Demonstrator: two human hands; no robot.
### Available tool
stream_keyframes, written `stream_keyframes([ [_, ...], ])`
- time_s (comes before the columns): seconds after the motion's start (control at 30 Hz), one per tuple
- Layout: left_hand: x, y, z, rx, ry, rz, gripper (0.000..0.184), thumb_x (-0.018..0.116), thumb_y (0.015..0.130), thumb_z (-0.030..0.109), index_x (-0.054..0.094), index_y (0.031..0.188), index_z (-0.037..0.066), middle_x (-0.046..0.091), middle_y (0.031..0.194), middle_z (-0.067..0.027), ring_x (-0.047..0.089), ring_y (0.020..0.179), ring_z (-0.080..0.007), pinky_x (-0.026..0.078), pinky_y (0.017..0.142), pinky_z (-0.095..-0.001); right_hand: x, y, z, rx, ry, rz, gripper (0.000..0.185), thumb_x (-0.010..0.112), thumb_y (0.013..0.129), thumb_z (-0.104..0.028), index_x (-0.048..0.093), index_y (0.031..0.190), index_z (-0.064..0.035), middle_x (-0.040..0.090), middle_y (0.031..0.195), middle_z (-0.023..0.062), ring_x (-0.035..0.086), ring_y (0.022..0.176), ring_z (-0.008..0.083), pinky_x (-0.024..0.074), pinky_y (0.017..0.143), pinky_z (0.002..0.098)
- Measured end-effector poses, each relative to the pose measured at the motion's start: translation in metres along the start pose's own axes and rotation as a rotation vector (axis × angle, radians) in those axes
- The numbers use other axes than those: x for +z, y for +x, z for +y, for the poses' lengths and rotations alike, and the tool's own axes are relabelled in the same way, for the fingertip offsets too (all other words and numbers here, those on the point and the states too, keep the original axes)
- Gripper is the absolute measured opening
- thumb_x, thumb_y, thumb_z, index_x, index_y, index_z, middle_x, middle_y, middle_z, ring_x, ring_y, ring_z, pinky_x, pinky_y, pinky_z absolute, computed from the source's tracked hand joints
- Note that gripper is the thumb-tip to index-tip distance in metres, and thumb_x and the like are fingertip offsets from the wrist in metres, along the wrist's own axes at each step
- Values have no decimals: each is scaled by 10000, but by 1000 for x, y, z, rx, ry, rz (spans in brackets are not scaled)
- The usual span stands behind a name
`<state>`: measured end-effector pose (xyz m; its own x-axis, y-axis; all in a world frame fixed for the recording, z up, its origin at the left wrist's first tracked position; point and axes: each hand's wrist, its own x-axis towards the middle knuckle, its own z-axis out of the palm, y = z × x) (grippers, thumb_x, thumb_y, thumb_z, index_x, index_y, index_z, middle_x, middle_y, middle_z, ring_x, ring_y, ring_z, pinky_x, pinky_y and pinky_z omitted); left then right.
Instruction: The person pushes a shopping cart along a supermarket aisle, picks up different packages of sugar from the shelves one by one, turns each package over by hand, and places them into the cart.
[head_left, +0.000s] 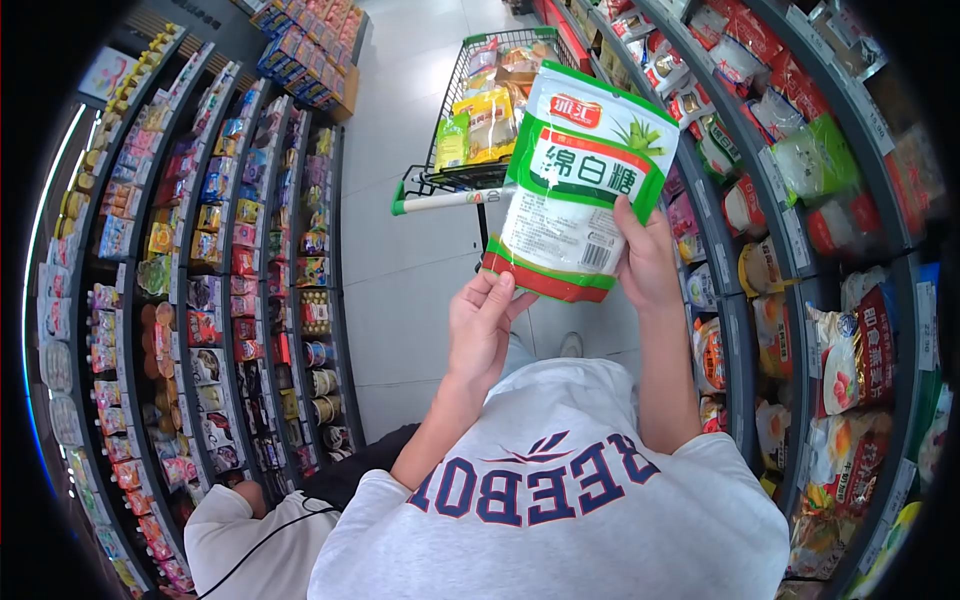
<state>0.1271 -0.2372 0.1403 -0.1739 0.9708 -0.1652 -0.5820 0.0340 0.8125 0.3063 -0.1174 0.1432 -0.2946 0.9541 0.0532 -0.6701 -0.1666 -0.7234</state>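
A green and white bag of sugar point(570, 215) with a red bottom band is held up before my chest, its printed front facing me and slightly tilted. My left hand point(485, 315) pinches the bag's lower left corner between thumb and fingers. Gripping the right edge is my right hand point(648, 255), thumb on the front; its other fingers are mostly hidden behind the bag. Beyond the bag stands a shopping cart point(415, 205) with a green-ended handle. Inside it lie several packages, among them a yellow bag point(490, 120) and a green packet point(452, 142).
Shelves of small snack packs point(215, 215) line the left side. On the right, shelves point(735, 310) hold bagged goods, including a red and white bag of oatmeal point(850, 350). Grey floor tiles point(400, 300) run between them. Another person's sleeve point(240, 535) shows at lower left.
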Motion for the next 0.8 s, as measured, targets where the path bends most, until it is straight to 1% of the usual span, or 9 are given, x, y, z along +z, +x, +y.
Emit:
stream_keyframes([
  [0.07, 8, -1, 5, -6, -12, 20, 139, 596, 1015, 168, 643, 1007, 38, 705, 1089, -79, 665, 999, -138, 538, 936, -359, -2, 1, 1, 13, -4, 0, 280, 552, 1033, -158, 586, 1258, 4, 662, 1233, 103, 657, 1077, 166, 529, 920, 317],
  [0.2, 8, 2, 4, -10, -3, 45, 141, 597, 1014, 163, 651, 1011, 33, 708, 1081, -84, 671, 992, -143, 542, 935, -366, -10, 5, 5, 45, -14, -17, 321, 543, 1041, -204, 571, 1274, 15, 660, 1243, 116, 653, 1107, 170, 526, 941, 317],
  [0.27, 4, 3, 2, -5, -5, 37, 137, 598, 1014, 160, 653, 1003, 35, 709, 1077, -85, 672, 988, -145, 543, 935, -368, -10, 5, 5, 45, -11, -13, 322, 542, 1042, -207, 572, 1273, 14, 661, 1241, 115, 654, 1105, 170, 527, 940, 317],
  [0.37, -1, 5, -4, 6, 13, 1, 173, 597, 1008, 197, 651, 1046, 36, 701, 1153, -91, 653, 1073, -170, 524, 963, -406, -10, 7, 2, 48, -6, -20, 326, 539, 1043, -207, 566, 1276, 20, 657, 1245, 119, 654, 1104, 174, 528, 941, 322],
  [0.53, -1, 6, -6, 8, 5, 25, 168, 594, 1010, 196, 658, 1072, 54, 698, 1165, -88, 639, 1102, -179, 519, 966, -404, -6, 11, -2, 49, -16, 25, 339, 521, 1048, -200, 542, 1287, 40, 644, 1252, 132, 651, 1114, 188, 528, 955, 337],
  [0.57, -1, 8, -6, 10, 13, 18, 170, 593, 1011, 198, 659, 1079, 56, 698, 1165, -89, 637, 1106, -182, 518, 967, -404, -8, 12, -1, 49, 14, 13, 333, 563, 1028, -199, 563, 1285, 12, 656, 1234, 103, 657, 1081, 173, 521, 944, 314],
  [0.67, 0, 9, -7, 19, -4, 8, 196, 582, 1017, 212, 655, 1095, 47, 693, 1170, -96, 640, 1102, -200, 526, 962, -408, -13, 14, -4, 36, -11, -35, 333, 567, 1030, -231, 590, 1258, 10, 679, 1188, 95, 672, 1038, 164, 536, 909, 306],
  [0.77, 6, 8, -4, -9, -44, 25, 140, 600, 1010, 173, 647, 991, 43, 709, 1060, -90, 674, 1025, -196, 560, 912, -409, -12, 12, -7, 21, -28, -38, 335, 567, 1031, -252, 606, 1236, 10, 690, 1167, 95, 681, 1010, 152, 548, 878, 299],
  [0.8, 6, 10, -4, -19, -26, 30, 144, 603, 1009, 179, 638, 1021, 41, 704, 1081, -98, 672, 1031, -197, 561, 912, -415, -12, 12, -7, 18, -26, -41, 336, 568, 1031, -257, 610, 1230, 11, 692, 1164, 95, 683, 1004, 147, 552, 867, 297],
])
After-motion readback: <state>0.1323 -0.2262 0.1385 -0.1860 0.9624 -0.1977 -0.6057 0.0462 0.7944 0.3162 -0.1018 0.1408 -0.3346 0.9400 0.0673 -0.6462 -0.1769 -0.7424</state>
